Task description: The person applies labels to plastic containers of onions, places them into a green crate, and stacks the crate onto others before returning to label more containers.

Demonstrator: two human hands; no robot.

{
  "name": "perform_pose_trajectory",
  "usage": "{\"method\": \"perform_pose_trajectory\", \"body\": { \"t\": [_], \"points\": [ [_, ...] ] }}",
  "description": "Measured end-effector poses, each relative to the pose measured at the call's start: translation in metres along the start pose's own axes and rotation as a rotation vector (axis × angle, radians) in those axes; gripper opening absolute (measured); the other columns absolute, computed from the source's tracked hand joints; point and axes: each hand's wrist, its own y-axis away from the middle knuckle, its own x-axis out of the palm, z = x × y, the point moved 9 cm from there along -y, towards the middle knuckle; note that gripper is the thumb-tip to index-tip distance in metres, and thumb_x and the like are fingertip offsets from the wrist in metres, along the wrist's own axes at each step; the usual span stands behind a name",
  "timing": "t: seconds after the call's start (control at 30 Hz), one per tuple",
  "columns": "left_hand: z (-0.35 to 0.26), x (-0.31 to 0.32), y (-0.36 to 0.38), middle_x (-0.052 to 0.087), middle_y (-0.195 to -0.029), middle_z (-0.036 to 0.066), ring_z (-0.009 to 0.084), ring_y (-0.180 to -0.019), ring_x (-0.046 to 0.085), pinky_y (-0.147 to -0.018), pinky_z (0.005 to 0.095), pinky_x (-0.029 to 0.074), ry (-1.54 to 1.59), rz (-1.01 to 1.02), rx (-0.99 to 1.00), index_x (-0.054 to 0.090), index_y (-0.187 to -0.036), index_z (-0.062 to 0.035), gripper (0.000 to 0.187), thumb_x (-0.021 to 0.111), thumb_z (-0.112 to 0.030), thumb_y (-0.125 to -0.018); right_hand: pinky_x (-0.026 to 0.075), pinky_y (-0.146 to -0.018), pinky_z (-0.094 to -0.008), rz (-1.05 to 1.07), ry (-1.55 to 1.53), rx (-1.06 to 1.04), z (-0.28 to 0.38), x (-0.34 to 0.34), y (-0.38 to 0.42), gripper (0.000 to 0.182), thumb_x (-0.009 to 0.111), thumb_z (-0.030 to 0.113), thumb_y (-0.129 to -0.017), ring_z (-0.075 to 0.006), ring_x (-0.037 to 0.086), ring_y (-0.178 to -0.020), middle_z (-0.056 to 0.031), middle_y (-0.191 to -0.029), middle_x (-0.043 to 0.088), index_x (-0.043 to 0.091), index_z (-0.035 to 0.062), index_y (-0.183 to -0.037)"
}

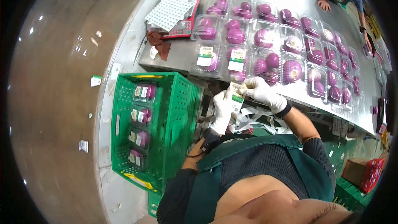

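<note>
My left hand (pixel 222 110), in a white glove, grips a green and white label (pixel 236 101) near the front edge of the metal table. My right hand (pixel 264 93), also gloved, pinches the label's upper right corner. Just beyond them stand clear plastic boxes of purple onions (pixel 292 71) in several rows. Two of the nearest boxes bear a label on the lid: a left labelled box (pixel 205 57) and a right labelled box (pixel 236 59). White paper strips (pixel 265 121) hang in a tangle below my hands.
A green crate (pixel 169 128) with several labelled onion boxes (pixel 142 116) stands at my left. A red scale (pixel 182 29) with perforated white sheets (pixel 170 10) sits at the table's left end. A co-worker's hands (pixel 324 4) are at the far right. A red carton (pixel 372 175) lies lower right.
</note>
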Motion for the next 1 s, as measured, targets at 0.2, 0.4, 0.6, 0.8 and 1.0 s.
{"method": "perform_pose_trajectory", "body": {
  "t": [0.2,0.4,0.6,0.8,1.0],
  "points": [
    [-0.052,0.067,0.018,0.065,-0.098,0.005,0.0148,-0.088,0.061,-0.079,0.0283,0.050,0.176,0.363,0.220,0.051,-0.125,-0.0011,0.047,0.067,-0.017,-0.085,0.048,-0.062,-0.0297,-0.368,0.422,-0.604,0.056,-0.039,0.076,0.015,0.068,0.014,-0.082,-0.0159,0.060,-0.065,-0.0097,-0.072,0.062,0.062,0.0025,-0.088],
    [0.034,0.079,0.036,0.068,-0.089,0.006,0.0097,-0.079,0.063,-0.070,0.0257,0.052,0.058,0.435,-0.205,0.064,-0.106,0.0033,0.022,0.059,-0.010,-0.089,0.046,-0.062,-0.0326,-0.560,0.341,-0.142,-0.026,-0.157,0.022,0.022,0.067,0.020,-0.083,-0.0213,0.058,-0.067,-0.0126,-0.072,0.059,0.058,0.0010,-0.087],
    [0.019,0.085,0.022,0.066,-0.093,0.005,0.0099,-0.080,0.062,-0.071,0.0240,0.050,-0.035,0.348,-0.155,0.061,-0.108,0.0026,0.025,0.056,-0.016,-0.093,0.047,-0.072,-0.0422,-0.790,0.921,-0.189,-0.031,-0.163,0.005,0.035,0.070,0.024,-0.077,-0.0315,0.060,-0.083,-0.0154,-0.084,0.060,0.055,0.0038,-0.102],
    [-0.028,0.094,0.011,0.065,-0.103,0.008,0.0144,-0.090,0.064,-0.079,0.0272,0.052,0.165,0.172,0.216,0.056,-0.116,0.0007,0.027,0.051,0.001,-0.090,0.047,-0.079,-0.0342,-0.160,-0.172,-0.186,-0.024,-0.097,0.039,0.034,0.069,0.024,-0.083,-0.0180,0.060,-0.091,-0.0110,-0.097,0.064,0.058,0.0008,-0.105],
    [-0.034,0.113,0.009,0.066,-0.082,0.005,0.0155,-0.068,0.064,-0.064,0.0296,0.053,0.072,0.185,0.103,0.062,-0.105,0.0022,0.020,0.056,-0.010,-0.091,0.047,-0.065,-0.0261,-0.500,-0.029,-0.254,-0.013,-0.084,0.080,0.015,0.064,0.011,-0.085,-0.0082,0.057,-0.070,-0.0072,-0.077,0.065,0.062,-0.0012,-0.095]
  ]
}}
